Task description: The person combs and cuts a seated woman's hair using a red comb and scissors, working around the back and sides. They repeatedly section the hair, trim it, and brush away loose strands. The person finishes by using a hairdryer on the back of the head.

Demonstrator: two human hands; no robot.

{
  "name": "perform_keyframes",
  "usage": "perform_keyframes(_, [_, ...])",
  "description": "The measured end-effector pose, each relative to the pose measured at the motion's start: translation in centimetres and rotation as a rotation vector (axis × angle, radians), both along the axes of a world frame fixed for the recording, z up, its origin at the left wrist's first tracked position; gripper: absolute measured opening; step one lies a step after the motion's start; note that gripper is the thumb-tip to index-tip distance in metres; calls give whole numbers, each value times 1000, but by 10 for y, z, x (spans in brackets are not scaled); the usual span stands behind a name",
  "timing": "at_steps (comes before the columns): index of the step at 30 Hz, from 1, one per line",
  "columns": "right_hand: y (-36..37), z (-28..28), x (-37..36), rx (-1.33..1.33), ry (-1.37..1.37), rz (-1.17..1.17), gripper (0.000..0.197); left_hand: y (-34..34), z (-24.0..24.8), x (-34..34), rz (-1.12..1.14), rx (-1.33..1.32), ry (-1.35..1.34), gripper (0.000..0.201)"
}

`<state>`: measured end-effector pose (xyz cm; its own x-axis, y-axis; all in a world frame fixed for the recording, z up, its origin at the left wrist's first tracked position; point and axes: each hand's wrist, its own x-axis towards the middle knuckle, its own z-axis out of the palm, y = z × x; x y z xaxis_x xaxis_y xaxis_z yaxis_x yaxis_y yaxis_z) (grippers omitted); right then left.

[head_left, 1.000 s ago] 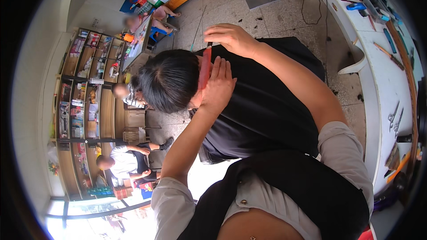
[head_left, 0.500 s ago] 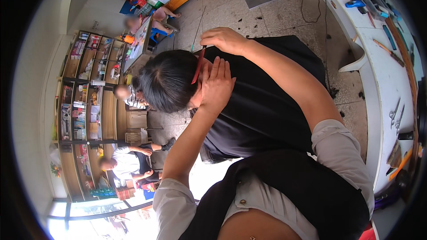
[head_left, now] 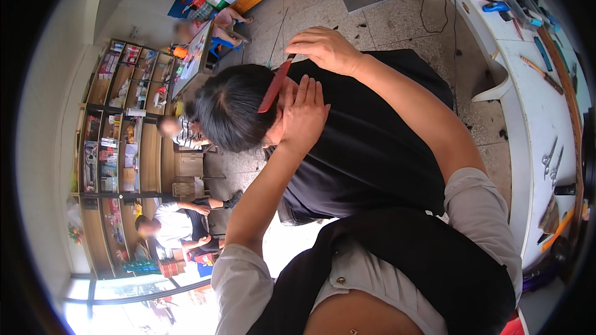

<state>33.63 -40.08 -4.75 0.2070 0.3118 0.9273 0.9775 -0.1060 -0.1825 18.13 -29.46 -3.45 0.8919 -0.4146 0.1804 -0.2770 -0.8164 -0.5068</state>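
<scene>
A seated person's dark-haired head (head_left: 226,108) is in front of me, and a black cape (head_left: 354,130) covers the shoulders. My right hand (head_left: 329,49) arches above the far side of the head and grips the dark end of a red comb (head_left: 275,87). The comb slants down to the left, its flat side showing, against the hair near the ear. My left hand (head_left: 303,111) lies flat along the side of the head and face, fingers stretched out and holding nothing. It partly hides the ear and cheek.
To the right, a white counter (head_left: 534,118) carries scissors (head_left: 549,158), blue clippers (head_left: 495,7) and several combs and brushes. Shelves (head_left: 139,155) with packages line the left wall. Other people sit there, one in a white shirt (head_left: 177,224). Cut hair (head_left: 503,132) lies on the floor.
My right hand has shifted slightly right and turned the comb, so its broad side shows and its tip lies farther left over the hair. My left hand stays nearly in place.
</scene>
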Motion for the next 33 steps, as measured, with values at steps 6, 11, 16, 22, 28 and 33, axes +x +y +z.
perform_keyframes(6, [-9,28,-37,4,-199,-19,25,1,-1,-3,23,19,-39,54])
perform_keyframes(11, [-15,16,-44,-135,-229,-52,23,-2,3,-5,50,14,0,47])
perform_keyframes(16, [-23,9,-55,-230,-248,-37,22,-6,6,-4,94,70,116,43])
perform_keyframes(22, [-25,13,-54,-123,-138,-13,23,3,-4,-3,14,-2,-31,45])
perform_keyframes(28, [-7,13,-39,-91,-15,-29,30,2,-3,-2,64,31,-3,51])
perform_keyframes(33, [-5,3,-41,-197,-23,-28,28,2,-5,-4,69,-13,-2,53])
